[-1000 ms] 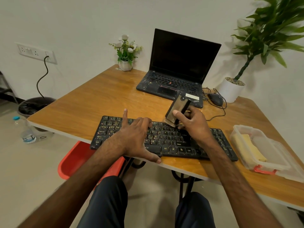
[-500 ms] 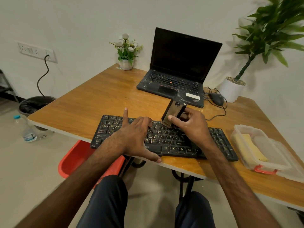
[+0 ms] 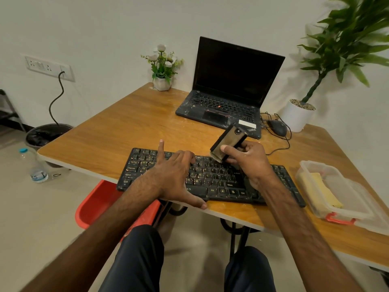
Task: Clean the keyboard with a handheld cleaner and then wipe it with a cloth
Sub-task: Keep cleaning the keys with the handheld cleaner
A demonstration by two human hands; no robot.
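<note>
A dusty black keyboard (image 3: 216, 180) lies along the near edge of the wooden table (image 3: 130, 127). My left hand (image 3: 174, 175) rests flat on its left half, fingers spread, thumb at the front edge. My right hand (image 3: 248, 161) grips a small brown and black handheld cleaner (image 3: 227, 142), tilted, with its lower end touching the keyboard's top row near the middle. A folded yellow cloth (image 3: 322, 190) lies inside a clear plastic box (image 3: 345, 186) at the right.
An open black laptop (image 3: 229, 89) stands behind the keyboard, with a mouse (image 3: 277, 127) and cable beside it. A small flower pot (image 3: 162, 83) and a large white plant pot (image 3: 296, 116) sit at the back. A red stool (image 3: 96, 203) is under the table.
My right hand slid the cleaner a little leftward along the keyboard's upper rows, then back slightly right. My left hand stayed in place.
</note>
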